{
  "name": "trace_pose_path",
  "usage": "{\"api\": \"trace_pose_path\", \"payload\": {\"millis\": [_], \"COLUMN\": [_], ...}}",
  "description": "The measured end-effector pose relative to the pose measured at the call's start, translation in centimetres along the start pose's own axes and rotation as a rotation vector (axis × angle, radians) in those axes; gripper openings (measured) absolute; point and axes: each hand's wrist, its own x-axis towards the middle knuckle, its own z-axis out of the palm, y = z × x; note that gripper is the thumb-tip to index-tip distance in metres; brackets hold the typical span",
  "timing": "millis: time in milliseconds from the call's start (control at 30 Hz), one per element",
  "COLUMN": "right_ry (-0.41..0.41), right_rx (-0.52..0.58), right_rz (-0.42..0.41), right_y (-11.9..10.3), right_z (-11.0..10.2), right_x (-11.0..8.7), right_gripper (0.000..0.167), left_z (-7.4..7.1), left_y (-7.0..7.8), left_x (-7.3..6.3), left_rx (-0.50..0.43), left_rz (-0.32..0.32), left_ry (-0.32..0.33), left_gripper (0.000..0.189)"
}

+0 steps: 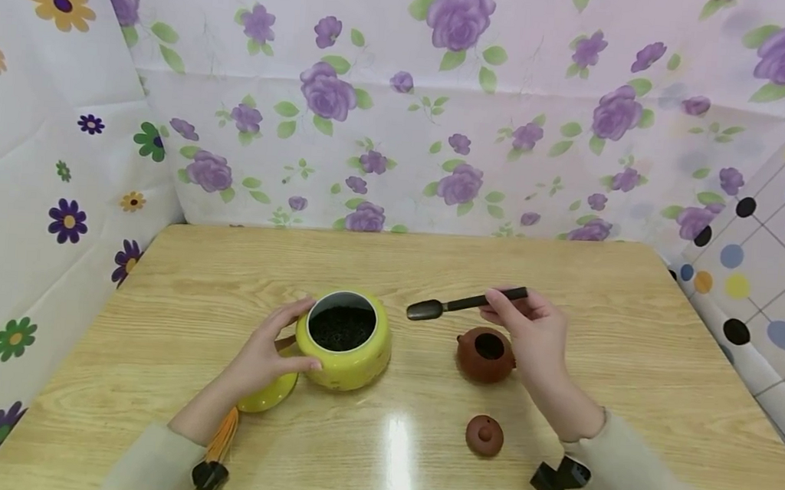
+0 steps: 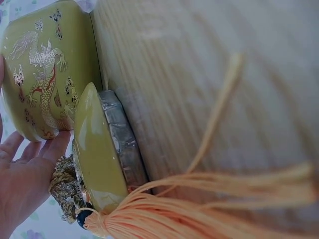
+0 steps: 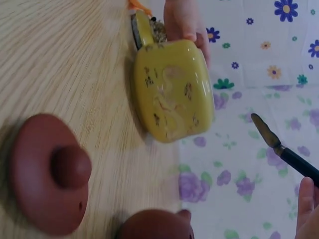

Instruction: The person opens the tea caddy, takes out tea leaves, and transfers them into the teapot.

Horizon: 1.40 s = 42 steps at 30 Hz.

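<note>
My left hand [image 1: 269, 351] holds the left side of a yellow tea jar [image 1: 355, 370], thumb in front and fingers behind. The jar stands without its lid, and dark loose tea leaves [image 1: 342, 332] fill its bottom. In the left wrist view a dragon decorates its wall. My right hand [image 1: 533, 329] pinches the black handle of a small tea scoop [image 1: 425, 309], held level in the air between jar and teapot. Whether the scoop carries leaves is hard to tell. Below that hand sits a brown clay teapot [image 1: 476, 365], uncovered, its handle partly hidden.
The teapot's round lid [image 1: 484, 435] lies nearer the front, knob up. Beside the jar, partly behind the left forearm, rests the yellow jar lid [image 2: 99, 149] with an orange tassel [image 2: 144, 214]. Flowered cloth [image 1: 389, 106] hangs behind the wooden table [image 1: 239, 264].
</note>
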Motion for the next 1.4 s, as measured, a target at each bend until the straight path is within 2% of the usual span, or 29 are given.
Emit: {"api": "trace_pose_path", "payload": {"millis": [267, 367, 600, 900, 967, 1200, 1400], "right_ry": [-0.114, -0.152, -0.194, -0.245, -0.252, -0.298, -0.335], "right_rx": [0.011, 0.011, -0.132, -0.245, -0.294, -0.376, -0.415], "right_rz": [-0.043, -0.058, -0.146, -0.149, -0.182, -0.402, -0.452], "right_y": [0.6, 1.1, 2.5, 3.5, 3.6, 4.1, 4.3], "right_z": [4.1, 5.5, 8.1, 10.0, 10.3, 11.1, 11.6], "right_x": [-0.1, -0.1, -0.3, -0.7, -0.8, -1.0, -1.3], "right_gripper": [0.028, 0.024, 0.019, 0.016, 0.017, 0.014, 0.014], "left_z": [-0.2, -0.1, -0.1, 0.1, 0.1, 0.0, 0.0], "left_y": [0.0, 0.0, 0.2, 0.2, 0.2, 0.2, 0.0], "left_x": [0.1, 0.2, 0.1, 0.1, 0.1, 0.0, 0.0], "left_rx": [0.007, 0.008, -0.005, -0.006, -0.003, 0.003, 0.006], "left_rz": [0.007, 0.013, 0.011, 0.014, 0.014, 0.008, 0.011], "left_ry": [0.001, -0.003, -0.009, -0.014, -0.013, -0.01, -0.014], "left_gripper": [0.087, 0.087, 0.087, 0.086, 0.086, 0.086, 0.087]}}
